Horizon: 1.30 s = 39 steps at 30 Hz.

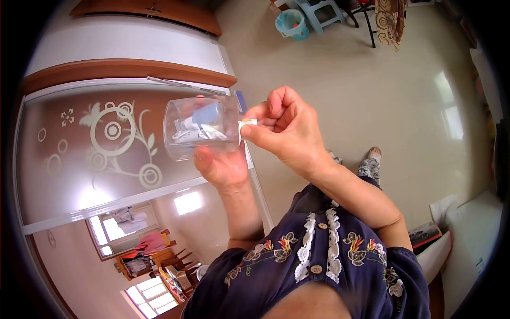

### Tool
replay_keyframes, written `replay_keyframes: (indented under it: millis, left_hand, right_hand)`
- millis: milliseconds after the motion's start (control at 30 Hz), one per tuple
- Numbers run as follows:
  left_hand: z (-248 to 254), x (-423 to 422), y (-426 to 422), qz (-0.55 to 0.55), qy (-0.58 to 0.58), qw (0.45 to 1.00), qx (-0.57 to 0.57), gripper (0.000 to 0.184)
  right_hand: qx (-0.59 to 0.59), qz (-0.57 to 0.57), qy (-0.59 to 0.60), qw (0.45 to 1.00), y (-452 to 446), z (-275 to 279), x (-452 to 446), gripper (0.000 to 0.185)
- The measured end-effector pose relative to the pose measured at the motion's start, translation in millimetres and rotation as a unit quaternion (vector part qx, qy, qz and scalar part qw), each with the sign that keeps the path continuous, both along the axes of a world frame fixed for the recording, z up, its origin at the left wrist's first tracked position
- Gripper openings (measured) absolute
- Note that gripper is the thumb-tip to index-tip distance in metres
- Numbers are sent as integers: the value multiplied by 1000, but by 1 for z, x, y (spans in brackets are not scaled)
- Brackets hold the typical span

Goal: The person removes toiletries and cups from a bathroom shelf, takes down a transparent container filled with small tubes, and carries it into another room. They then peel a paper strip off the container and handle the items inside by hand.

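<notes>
My left hand (226, 167) is closed around a clear plastic jar (178, 143), holding it tilted on its side with the opening toward the right. Inside the jar lie several small white pieces (204, 132) and a pale blue item (207, 114), whose kinds I cannot make out. At the mouth of the jar, my right hand (292, 130) pinches a small white packet (246, 126) with an orange mark between thumb and fingers. Part of the packet is hidden behind the thumb.
A sliding door with a frosted, patterned panel (74, 159) stands behind the jar. On the tiled floor (340, 90) are a blue-green bucket (291, 25) and a light blue stool (322, 15). A white cabinet (473, 244) is at the lower right.
</notes>
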State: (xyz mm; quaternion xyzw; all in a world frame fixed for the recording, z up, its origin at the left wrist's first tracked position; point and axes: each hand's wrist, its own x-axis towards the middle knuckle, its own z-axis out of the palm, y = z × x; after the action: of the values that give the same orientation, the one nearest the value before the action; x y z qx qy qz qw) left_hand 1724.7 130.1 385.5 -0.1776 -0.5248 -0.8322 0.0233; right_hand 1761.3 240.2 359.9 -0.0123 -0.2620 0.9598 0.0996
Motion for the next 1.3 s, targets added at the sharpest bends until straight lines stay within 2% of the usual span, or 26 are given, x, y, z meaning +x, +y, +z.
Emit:
replay_keyframes:
  millis: [267, 467, 1300]
  left_hand:
    - [7, -1, -3, 73, 7, 997, 20, 65]
    - [4, -3, -2, 113, 19, 993, -10, 64]
    - [2, -4, 3, 104, -18, 994, -7, 62]
  right_hand:
    - [8, -34, 10, 999, -16, 11, 2, 33]
    - [32, -37, 10, 999, -15, 10, 6, 31]
    - [44, -50, 21, 998, -6, -2, 18, 31]
